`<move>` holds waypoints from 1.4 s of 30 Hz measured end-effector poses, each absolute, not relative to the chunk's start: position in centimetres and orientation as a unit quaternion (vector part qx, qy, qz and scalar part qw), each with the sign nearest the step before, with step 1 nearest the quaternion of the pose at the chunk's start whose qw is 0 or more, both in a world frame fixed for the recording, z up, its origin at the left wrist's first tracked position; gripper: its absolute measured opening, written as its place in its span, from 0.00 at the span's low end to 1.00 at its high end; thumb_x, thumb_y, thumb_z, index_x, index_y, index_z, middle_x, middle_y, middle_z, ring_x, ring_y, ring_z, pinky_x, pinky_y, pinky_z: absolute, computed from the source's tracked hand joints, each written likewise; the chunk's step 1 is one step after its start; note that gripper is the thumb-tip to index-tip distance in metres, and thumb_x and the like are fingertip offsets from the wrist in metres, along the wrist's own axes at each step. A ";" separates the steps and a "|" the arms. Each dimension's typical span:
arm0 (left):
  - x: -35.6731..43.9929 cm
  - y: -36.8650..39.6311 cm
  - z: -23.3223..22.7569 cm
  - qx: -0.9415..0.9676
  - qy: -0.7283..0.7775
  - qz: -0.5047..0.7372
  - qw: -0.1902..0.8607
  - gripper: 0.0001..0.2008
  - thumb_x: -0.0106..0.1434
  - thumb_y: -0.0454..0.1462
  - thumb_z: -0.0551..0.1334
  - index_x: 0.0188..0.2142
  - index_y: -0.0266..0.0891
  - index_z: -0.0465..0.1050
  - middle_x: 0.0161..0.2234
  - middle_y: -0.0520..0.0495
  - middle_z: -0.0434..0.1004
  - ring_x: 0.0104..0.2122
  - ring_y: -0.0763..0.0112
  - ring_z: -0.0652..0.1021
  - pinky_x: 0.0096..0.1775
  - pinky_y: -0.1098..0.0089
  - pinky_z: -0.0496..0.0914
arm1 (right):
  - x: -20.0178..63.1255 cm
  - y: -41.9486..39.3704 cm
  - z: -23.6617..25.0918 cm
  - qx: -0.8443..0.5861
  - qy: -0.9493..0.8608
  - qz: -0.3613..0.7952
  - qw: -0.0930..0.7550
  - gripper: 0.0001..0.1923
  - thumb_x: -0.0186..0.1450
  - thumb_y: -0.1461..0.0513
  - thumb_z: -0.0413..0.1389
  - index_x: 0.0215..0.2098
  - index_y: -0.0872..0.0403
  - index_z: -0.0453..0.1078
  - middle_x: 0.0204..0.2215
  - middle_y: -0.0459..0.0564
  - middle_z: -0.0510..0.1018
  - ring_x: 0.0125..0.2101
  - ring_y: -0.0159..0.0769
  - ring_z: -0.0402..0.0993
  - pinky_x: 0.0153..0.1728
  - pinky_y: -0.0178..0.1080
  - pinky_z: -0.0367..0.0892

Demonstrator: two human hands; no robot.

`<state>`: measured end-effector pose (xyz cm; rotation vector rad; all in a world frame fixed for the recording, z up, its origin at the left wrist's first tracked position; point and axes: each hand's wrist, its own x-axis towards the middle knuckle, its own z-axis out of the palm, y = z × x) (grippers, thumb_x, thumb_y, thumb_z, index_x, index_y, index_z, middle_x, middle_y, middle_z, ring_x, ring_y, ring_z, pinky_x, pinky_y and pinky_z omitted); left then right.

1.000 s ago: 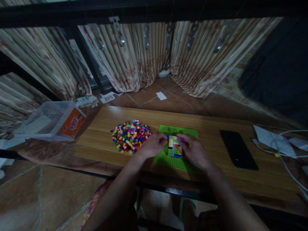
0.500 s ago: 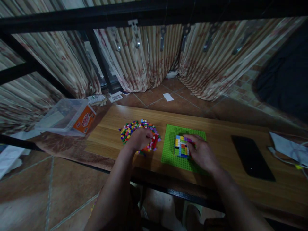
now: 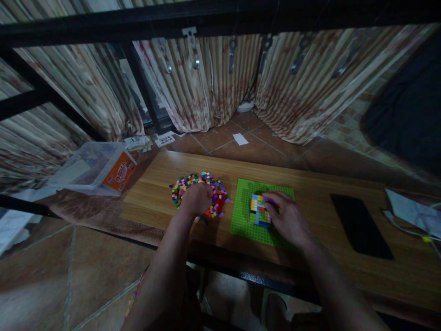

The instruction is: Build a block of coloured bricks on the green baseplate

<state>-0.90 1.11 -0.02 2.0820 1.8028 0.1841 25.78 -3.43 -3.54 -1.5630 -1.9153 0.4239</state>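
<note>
My left hand (image 3: 197,198) is over a heap of small colourful toy bricks (image 3: 186,181), its fingers curled down among them. The fingertips are hidden, so whatever they pinch cannot be seen. My right hand (image 3: 287,216) grips the right side of a small block build (image 3: 259,209) made of yellow, blue, white and red bricks. Thumb and fingers close round its edge near some purple bricks. Beneath the build lies a green studded baseplate (image 3: 241,220); whether the two are joined I cannot tell.
The wooden table (image 3: 310,188) carries a black phone-like slab (image 3: 360,225) and a white sheet with a cable (image 3: 413,211) at the right. On the left stands a clear plastic bin (image 3: 93,168) with an orange label. Metal hooks (image 3: 231,55) hang from a black bar.
My left hand has shifted slightly left and curled lower into the brick heap. My right hand stays on the block build.
</note>
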 end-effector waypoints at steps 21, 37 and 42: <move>0.4 0.6 -0.2 0.738 0.664 -0.005 0.121 0.10 0.57 0.32 0.58 0.36 0.35 0.77 0.38 0.36 0.80 0.42 0.55 0.78 0.42 0.65 0.70 | 26.2 -3.5 -3.2 -0.595 -0.711 0.154 0.341 0.14 0.66 0.60 0.49 0.45 0.51 0.74 0.44 0.53 0.77 0.46 0.43 0.72 0.50 0.48 0.67; 4.7 -0.8 -0.2 0.662 0.432 0.251 0.558 0.10 0.60 0.41 0.59 0.33 0.36 0.73 0.27 0.52 0.71 0.26 0.76 0.71 0.29 0.75 0.67 | 24.0 -5.4 -1.1 -0.512 -0.727 0.246 0.385 0.10 0.67 0.60 0.53 0.45 0.49 0.73 0.39 0.49 0.78 0.40 0.37 0.74 0.42 0.41 0.69; 6.5 -1.2 -0.7 0.600 0.413 0.279 0.626 0.11 0.58 0.42 0.62 0.33 0.34 0.73 0.28 0.50 0.73 0.27 0.76 0.72 0.29 0.76 0.68 | 24.2 -5.5 -1.3 -0.504 -0.731 0.259 0.378 0.09 0.68 0.59 0.53 0.42 0.50 0.74 0.38 0.50 0.78 0.40 0.37 0.74 0.42 0.40 0.69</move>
